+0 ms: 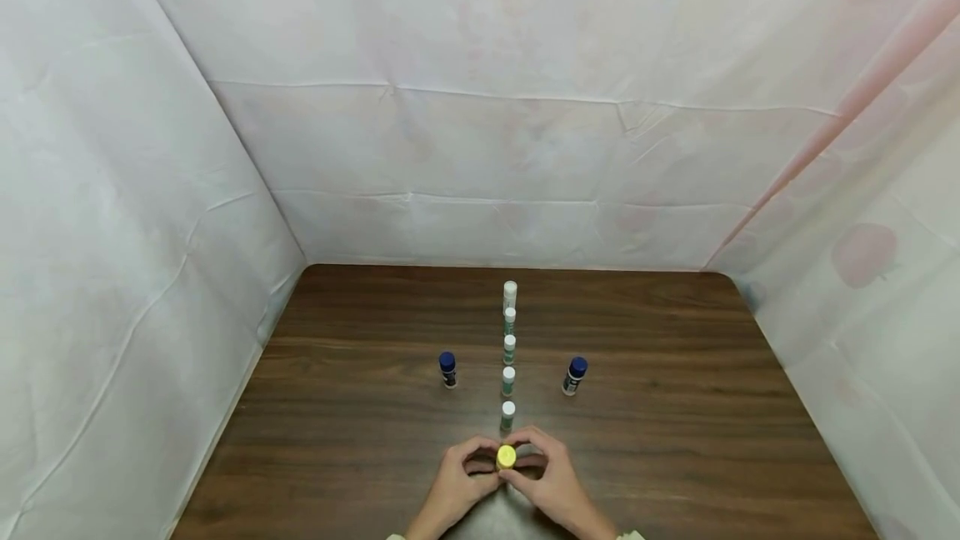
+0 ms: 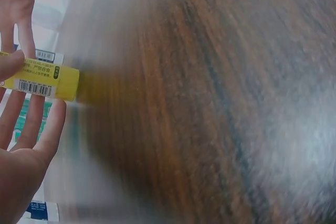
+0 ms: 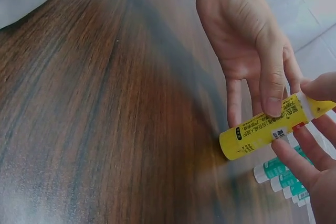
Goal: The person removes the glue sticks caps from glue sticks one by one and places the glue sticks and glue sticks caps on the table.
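A yellow glue bottle [image 1: 506,457] with a tapered cap stands upright near the front of the table, its cap pointing up. My left hand [image 1: 467,477] pinches it from the left with thumb and fingers. From the other side my right hand [image 1: 553,480] holds it the same way, the fingertips of both hands nearly meeting around it. Printed text and a barcode show on the bottle [image 2: 39,80] in the left wrist view. In the right wrist view its base [image 3: 231,142] is on or close to the wood; contact is unclear.
Just beyond the hands, several white-capped green glue sticks [image 1: 508,415] stand in a line running away, with a whiter tube [image 1: 510,295] farthest. One blue-capped container [image 1: 447,369] stands left of the line, another [image 1: 574,375] right. White cloth [image 1: 480,148] encloses the wooden table [image 1: 675,440].
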`<state>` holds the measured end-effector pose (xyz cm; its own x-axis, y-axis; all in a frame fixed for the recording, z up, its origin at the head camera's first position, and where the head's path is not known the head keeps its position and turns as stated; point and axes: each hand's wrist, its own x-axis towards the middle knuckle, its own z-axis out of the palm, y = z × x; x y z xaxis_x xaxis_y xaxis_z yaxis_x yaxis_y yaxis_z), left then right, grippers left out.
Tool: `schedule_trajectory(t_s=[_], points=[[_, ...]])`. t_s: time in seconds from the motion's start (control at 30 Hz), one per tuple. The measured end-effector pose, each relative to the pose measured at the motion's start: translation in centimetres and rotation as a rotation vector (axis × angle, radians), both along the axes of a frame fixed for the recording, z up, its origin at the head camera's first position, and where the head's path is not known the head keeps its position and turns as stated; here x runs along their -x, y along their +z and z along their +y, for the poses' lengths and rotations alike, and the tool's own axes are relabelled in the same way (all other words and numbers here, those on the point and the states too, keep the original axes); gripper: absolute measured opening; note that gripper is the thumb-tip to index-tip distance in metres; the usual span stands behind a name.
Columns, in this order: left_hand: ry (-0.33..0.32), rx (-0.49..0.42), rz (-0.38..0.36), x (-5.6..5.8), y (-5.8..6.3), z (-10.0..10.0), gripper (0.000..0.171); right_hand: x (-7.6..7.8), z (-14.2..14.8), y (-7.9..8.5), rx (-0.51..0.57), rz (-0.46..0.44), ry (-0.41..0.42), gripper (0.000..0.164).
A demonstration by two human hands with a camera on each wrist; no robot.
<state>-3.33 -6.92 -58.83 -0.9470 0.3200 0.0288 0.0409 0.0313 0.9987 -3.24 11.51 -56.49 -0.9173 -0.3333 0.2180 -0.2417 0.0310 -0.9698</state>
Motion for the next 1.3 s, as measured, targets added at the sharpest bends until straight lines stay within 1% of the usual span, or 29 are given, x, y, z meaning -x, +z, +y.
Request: schedule_trajectory(t_s=[0.03, 0.17, 0.3, 0.43, 0.57, 0.63, 0.7, 0.87, 0.93, 1.0, 1.17, 1.23, 1.3], points=[[0.0, 0.0, 0.006, 0.0, 0.1, 0.0, 0.026, 0.0, 0.0, 0.0, 0.001, 0.008, 0.002, 0.033], [-0.001, 0.02, 0.003, 0.0, 0.4, -0.2, 0.026, -0.2, -0.1, 0.7, -0.01, -0.035, -0.01, 0.032], [-0.004, 0.05, 0.023, 0.1, 0.7, -0.3, 0.027, -0.4, -0.1, 2.3, -0.006, -0.055, -0.012, 0.031], [-0.016, 0.074, 0.074, 0.2, 1.1, -0.4, 0.026, -0.8, -0.2, 4.1, 0.011, -0.024, -0.003, 0.03], [-0.025, 0.084, 0.124, 0.2, 1.7, -0.4, 0.025, -0.9, -0.2, 5.0, 0.036, 0.034, 0.003, 0.031], [-0.025, 0.088, 0.144, 0.1, 2.3, -0.4, 0.026, -1.0, -0.3, 5.3, 0.047, 0.066, 0.004, 0.032], [-0.028, 0.093, 0.168, 0.0, 3.3, -0.4, 0.027, -1.0, -0.3, 5.4, 0.053, 0.091, 0.003, 0.033], [-0.05, 0.086, 0.227, -0.5, 6.1, -0.5, 0.028, -0.9, -0.2, 5.2, 0.05, 0.093, -0.01, 0.031], [-0.049, 0.086, 0.265, -0.5, 6.7, -0.6, 0.029, -0.8, -0.1, 5.0, 0.044, 0.094, -0.019, 0.031], [-0.037, 0.092, 0.314, -0.4, 6.6, -0.6, 0.031, -0.7, 0.0, 4.7, 0.039, 0.12, -0.024, 0.033], [-0.004, 0.099, 0.387, 0.1, 5.4, -0.6, 0.036, -0.4, 0.0, 4.8, 0.059, 0.191, -0.016, 0.035], [-0.009, 0.096, 0.424, 0.3, 5.2, -0.7, 0.037, -0.4, 0.1, 5.1, 0.066, 0.211, -0.009, 0.036], [-0.02, 0.093, 0.468, 0.4, 5.3, -0.8, 0.039, -0.4, 0.1, 5.4, 0.066, 0.235, -0.006, 0.036]])
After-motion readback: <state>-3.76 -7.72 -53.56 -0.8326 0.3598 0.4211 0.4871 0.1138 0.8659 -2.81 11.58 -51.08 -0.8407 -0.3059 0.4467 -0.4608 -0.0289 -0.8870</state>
